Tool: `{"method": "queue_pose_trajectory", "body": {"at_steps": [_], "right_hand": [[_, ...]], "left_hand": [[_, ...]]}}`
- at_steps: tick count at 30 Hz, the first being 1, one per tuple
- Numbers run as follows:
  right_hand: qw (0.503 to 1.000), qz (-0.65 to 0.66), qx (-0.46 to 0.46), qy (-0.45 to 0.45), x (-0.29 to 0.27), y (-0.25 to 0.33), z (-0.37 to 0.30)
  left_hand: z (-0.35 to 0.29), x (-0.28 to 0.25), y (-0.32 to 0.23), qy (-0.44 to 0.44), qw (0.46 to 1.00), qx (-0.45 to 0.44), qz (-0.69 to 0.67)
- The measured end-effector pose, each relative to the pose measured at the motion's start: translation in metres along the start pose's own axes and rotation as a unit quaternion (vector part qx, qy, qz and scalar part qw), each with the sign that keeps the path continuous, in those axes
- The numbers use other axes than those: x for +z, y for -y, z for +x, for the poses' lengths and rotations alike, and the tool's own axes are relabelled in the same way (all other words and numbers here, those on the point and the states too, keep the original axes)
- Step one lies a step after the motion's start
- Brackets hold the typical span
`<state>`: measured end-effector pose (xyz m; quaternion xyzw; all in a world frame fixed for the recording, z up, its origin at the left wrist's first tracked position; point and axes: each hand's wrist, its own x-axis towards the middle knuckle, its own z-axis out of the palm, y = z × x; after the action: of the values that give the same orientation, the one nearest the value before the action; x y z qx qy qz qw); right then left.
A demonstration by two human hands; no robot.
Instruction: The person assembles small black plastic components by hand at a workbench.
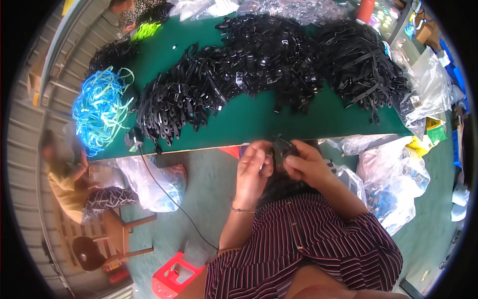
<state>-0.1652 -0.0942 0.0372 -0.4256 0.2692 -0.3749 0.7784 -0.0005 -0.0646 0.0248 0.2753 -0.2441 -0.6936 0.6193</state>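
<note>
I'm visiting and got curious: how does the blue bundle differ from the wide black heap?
The blue bundle is light blue and greenish; the black heap is dark with shiny bits. The blue bundle is compact, while the black heap spreads wider. Thin, looping strands show in the blue bundle; loose strap ends show in the black heap. Both lie on the green table.

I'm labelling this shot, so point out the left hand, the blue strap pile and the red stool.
Left hand (254, 168), head view: middle of the hand.
Blue strap pile (101, 109), head view: middle of the heap.
Red stool (163, 280), head view: its left side.
</note>
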Motion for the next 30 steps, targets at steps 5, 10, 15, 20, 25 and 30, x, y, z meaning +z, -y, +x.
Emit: {"method": "queue_pose_trajectory", "body": {"at_steps": [5,10,15,20,25,30], "right_hand": [[1.000,-0.005,0.011,0.021,0.010,-0.005,-0.002],[1.000,-0.021,0.008,0.020,0.009,-0.016,-0.001],[0.998,-0.003,0.033,0.057,0.007,-0.013,-0.001],[0.993,0.020,0.094,0.072,0.005,-0.014,-0.002],[0.990,0.013,0.111,0.087,-0.001,-0.015,-0.003],[0.990,0.018,0.108,0.087,-0.001,-0.017,-0.002]], "left_hand": [[-0.016,0.001,0.011,-0.014,0.997,0.002,0.075],[-0.022,0.006,0.007,-0.068,0.993,-0.017,0.092],[-0.024,0.008,0.007,-0.080,0.996,-0.007,0.048],[-0.027,0.003,0.008,-0.055,0.998,0.005,0.005],[-0.026,0.007,0.007,-0.058,0.998,0.020,-0.008],[-0.027,0.009,0.009,-0.070,0.997,0.015,-0.011]]}}
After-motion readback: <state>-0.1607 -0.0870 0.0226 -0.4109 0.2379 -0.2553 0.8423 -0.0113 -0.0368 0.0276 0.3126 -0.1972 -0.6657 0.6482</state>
